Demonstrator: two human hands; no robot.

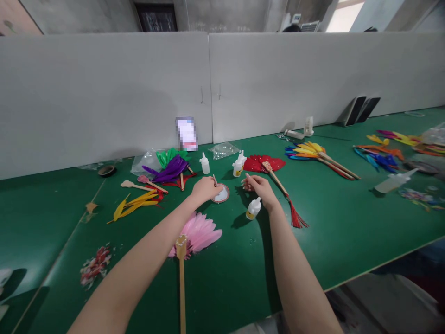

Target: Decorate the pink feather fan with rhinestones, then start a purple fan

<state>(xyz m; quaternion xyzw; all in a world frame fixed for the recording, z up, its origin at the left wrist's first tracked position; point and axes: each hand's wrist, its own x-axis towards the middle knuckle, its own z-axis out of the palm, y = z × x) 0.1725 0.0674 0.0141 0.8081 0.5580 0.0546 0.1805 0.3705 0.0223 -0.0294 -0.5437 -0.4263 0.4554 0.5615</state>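
Green worktop: left hand (205,189) pinches a thin stick (215,180) over the small round dish (221,193), right hand (259,188) closed on something small, glue bottle (253,208) just beneath it.

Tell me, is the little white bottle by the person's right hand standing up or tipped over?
Tipped over. The small white bottle lies on its side on the green table, just below the right hand, nozzle pointing up-right.

No legible text — card (187,133) label blurred
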